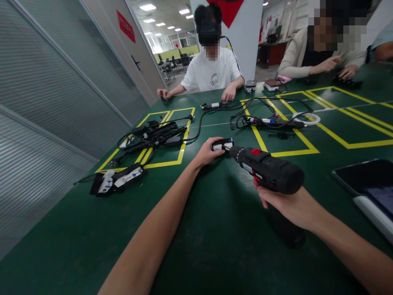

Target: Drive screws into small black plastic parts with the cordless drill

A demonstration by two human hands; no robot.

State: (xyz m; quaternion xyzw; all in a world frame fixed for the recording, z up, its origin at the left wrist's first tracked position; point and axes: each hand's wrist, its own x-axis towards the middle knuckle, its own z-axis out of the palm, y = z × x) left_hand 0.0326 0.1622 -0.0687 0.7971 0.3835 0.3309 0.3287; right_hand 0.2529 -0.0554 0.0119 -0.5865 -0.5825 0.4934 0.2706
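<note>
My right hand (282,200) is wrapped around the grip of a black and red cordless drill (267,168). The drill points forward and left, its chuck close to a small black casing with a white inside (223,146). Whether the bit touches the casing I cannot tell. My left hand (209,153) grips the casing from its left side, fingers closed on it, resting low over the green table (196,254). Part of the casing is hidden behind my fingers and the drill's tip.
Black cables and adapters (156,135) lie in a heap on the left. Two opened black casings (119,180) are nearer me. A soldering-iron-like tool with cable (273,123) lies beyond the drill. A tablet-like device (368,176) is at right. Two people (211,69) sit across.
</note>
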